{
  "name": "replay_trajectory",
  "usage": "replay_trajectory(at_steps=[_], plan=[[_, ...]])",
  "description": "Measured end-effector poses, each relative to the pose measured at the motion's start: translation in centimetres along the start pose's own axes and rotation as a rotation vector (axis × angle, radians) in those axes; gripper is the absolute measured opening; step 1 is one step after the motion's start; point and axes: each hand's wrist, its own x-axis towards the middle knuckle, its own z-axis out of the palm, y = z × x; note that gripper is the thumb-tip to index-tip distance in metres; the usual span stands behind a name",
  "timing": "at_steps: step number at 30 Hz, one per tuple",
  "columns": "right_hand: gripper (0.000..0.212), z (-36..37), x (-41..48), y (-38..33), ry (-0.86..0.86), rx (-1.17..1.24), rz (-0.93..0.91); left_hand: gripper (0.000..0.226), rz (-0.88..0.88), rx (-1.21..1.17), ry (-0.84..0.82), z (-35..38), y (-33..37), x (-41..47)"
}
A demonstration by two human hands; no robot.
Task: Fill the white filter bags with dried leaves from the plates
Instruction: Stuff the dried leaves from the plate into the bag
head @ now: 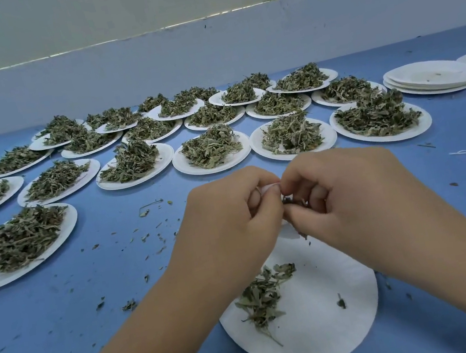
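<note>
The step in hand is the stuffing itself: both hands meet just above the nearest paper plate [328, 330], at the front of the blue counter [106, 290]. The left hand [232, 216] is curled and pinches the rim of a white filter bag [271, 187], of which only a sliver shows between the knuckles. The right hand [350, 187] is curled too, its fingertips pinching a dark tuft of dried leaves [293, 200] right at the bag's mouth. Whether the mouth is properly open is hidden. A small heap of loose leaves [264, 297] lies on the plate below, so this portion looks mostly bagged. The next move likely calls for pushing the tuft in without tearing the thin bag, then gathering the rest. Beyond, many heaped plates [214, 165] wait, and a stack of empty plates [434, 78] sits far right.
</note>
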Motion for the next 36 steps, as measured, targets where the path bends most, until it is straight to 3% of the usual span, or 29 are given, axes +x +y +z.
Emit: replay_trajectory(at_steps=[3, 9, 21, 26, 31, 36], plan=[[0.011, 0.0, -0.1, 0.0, 0.069, 0.070, -0.006, 0.015, -0.036, -0.056, -0.002, -0.1, 0.0, 0.0], [0.023, -0.2, 0.1, 0.3, 0.024, 0.345, -0.004, 0.018, -0.108, -0.152, 0.012, -0.2, 0.0, 0.2], [0.026, -1.4, 0.2, 0.3, 0.115, 0.280, -0.173, 0.015, -0.188, -0.241, 0.047, -1.1, -0.3, 0.7], [0.007, -1.4, 0.4, 0.8, 0.039, 0.253, -0.089, 0.017, -0.219, -0.323, 0.079, -1.4, -0.6, 1.0], [0.024, -0.7, 0.5, 0.8, -0.044, 0.236, 0.025, 0.015, -0.222, -0.349, 0.082, -1.4, -0.7, 1.0], [0.033, 0.6, 1.0, 1.4, -0.121, 0.409, 0.212, 0.015, -0.169, -0.302, 0.036, -1.2, -0.3, 0.7]])
